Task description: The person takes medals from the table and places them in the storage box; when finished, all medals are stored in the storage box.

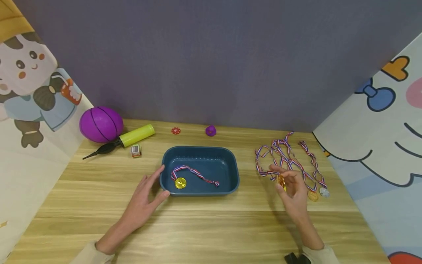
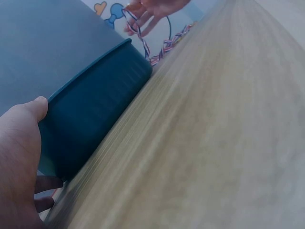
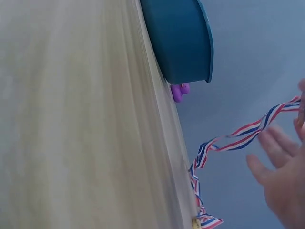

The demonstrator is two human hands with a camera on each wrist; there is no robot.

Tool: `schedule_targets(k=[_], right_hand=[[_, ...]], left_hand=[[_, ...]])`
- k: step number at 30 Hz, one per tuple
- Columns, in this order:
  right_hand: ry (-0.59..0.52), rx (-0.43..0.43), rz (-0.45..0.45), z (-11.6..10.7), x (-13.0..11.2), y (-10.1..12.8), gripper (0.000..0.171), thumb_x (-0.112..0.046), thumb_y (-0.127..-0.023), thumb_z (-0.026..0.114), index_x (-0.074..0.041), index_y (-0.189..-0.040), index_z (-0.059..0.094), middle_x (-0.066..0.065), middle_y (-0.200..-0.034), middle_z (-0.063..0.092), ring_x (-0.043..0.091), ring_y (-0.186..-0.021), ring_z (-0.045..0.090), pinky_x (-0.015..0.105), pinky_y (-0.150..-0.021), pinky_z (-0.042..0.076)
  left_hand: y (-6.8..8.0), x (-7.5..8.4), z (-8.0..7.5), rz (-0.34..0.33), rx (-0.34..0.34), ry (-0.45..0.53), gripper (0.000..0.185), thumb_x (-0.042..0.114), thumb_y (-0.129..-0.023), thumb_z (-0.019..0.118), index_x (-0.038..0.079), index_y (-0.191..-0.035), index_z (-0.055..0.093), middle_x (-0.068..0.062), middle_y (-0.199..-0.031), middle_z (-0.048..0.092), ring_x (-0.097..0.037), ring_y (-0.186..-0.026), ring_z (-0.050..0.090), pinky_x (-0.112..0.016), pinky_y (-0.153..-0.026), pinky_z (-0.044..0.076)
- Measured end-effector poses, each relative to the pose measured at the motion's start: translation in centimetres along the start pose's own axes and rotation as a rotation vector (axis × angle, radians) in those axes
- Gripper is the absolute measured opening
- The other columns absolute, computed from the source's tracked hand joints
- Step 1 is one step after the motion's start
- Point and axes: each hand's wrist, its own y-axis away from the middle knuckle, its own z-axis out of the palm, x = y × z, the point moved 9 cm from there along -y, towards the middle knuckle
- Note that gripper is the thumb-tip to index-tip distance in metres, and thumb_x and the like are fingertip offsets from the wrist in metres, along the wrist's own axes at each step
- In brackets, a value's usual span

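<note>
A dark blue plastic basin (image 1: 220,168) stands on the wooden table, holding one gold medal (image 1: 180,183) with its striped ribbon spread across the bottom. At the basin's left end is my left hand (image 1: 141,205), fingers extended along that side and thumb at the near corner. My right hand (image 1: 296,196) pinches another gold medal (image 1: 281,182) between thumb and fingers, raised over the table right of the basin. Its red, white and blue ribbon (image 3: 245,136) hangs down toward the table. Beyond that hand lie a gold medal (image 1: 313,196) and a silver medal (image 1: 324,192) with tangled ribbons.
On the back left are a purple ball (image 1: 101,124), a yellow hand pump (image 1: 136,135) with a black nozzle and a small patterned cube (image 1: 136,150). A red chip (image 1: 176,131) and a small purple object (image 1: 210,131) lie behind the basin. A grey partition (image 1: 211,66) borders the back.
</note>
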Motion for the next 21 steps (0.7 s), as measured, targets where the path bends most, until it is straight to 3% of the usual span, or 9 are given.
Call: schedule_targets(k=[3, 8, 11, 15, 18, 21], right_hand=[[-0.106, -0.057, -0.001, 0.5, 0.1, -0.1, 0.028, 0.030, -0.092, 0.054, 0.023, -0.118, 0.046, 0.028, -0.130, 0.076, 0.030, -0.126, 0.074, 0.029, -0.106, 0.057], [-0.116, -0.067, 0.088, 0.7, 0.8, 0.1, 0.027, 0.028, -0.094, 0.059, 0.020, -0.119, 0.049, 0.015, -0.116, 0.082, 0.021, -0.105, 0.081, 0.025, -0.091, 0.065], [0.003, -0.027, 0.179, 0.5, 1.5, 0.3, 0.033, 0.032, -0.091, 0.060, 0.021, -0.119, 0.048, 0.006, -0.109, 0.080, 0.014, -0.093, 0.080, 0.020, -0.079, 0.064], [0.294, -0.010, 0.349, 0.4, 2.9, 0.9, 0.037, 0.024, -0.089, 0.072, 0.015, -0.120, 0.054, -0.003, -0.103, 0.074, 0.006, -0.085, 0.076, 0.017, -0.071, 0.062], [0.453, -0.050, 0.467, 0.6, 4.0, 1.3, 0.038, 0.011, -0.090, 0.083, 0.006, -0.120, 0.061, -0.003, -0.093, 0.075, 0.003, -0.074, 0.071, 0.018, -0.062, 0.059], [0.533, -0.088, 0.523, 1.0, 4.8, 1.6, 0.038, 0.002, -0.089, 0.090, 0.000, -0.119, 0.066, 0.005, -0.084, 0.074, 0.005, -0.064, 0.066, 0.020, -0.053, 0.054]], left_hand=[[0.0, 0.0, 0.0, 0.004, 0.003, -0.002, 0.077, 0.032, -0.108, 0.073, 0.033, -0.175, 0.035, -0.018, -0.173, 0.045, -0.055, -0.159, 0.036, -0.077, -0.131, 0.015], [0.0, 0.1, 0.0, 0.008, 0.003, -0.005, 0.078, 0.032, -0.108, 0.073, 0.033, -0.175, 0.035, -0.018, -0.173, 0.045, -0.057, -0.158, 0.036, -0.078, -0.130, 0.016], [0.0, 0.1, 0.0, 0.008, 0.004, -0.006, 0.078, 0.032, -0.108, 0.074, 0.034, -0.175, 0.035, -0.019, -0.173, 0.046, -0.057, -0.158, 0.035, -0.078, -0.130, 0.016], [0.0, 0.0, 0.0, 0.002, 0.005, -0.004, 0.078, 0.032, -0.107, 0.074, 0.034, -0.175, 0.035, -0.019, -0.172, 0.046, -0.058, -0.158, 0.034, -0.079, -0.129, 0.016], [0.1, 0.1, -0.1, -0.002, 0.004, -0.001, 0.078, 0.033, -0.108, 0.074, 0.034, -0.175, 0.035, -0.020, -0.172, 0.046, -0.060, -0.159, 0.032, -0.080, -0.129, 0.016], [0.1, 0.0, 0.0, -0.007, 0.001, 0.001, 0.078, 0.033, -0.108, 0.073, 0.035, -0.175, 0.034, -0.020, -0.172, 0.045, -0.060, -0.159, 0.031, -0.081, -0.128, 0.016]])
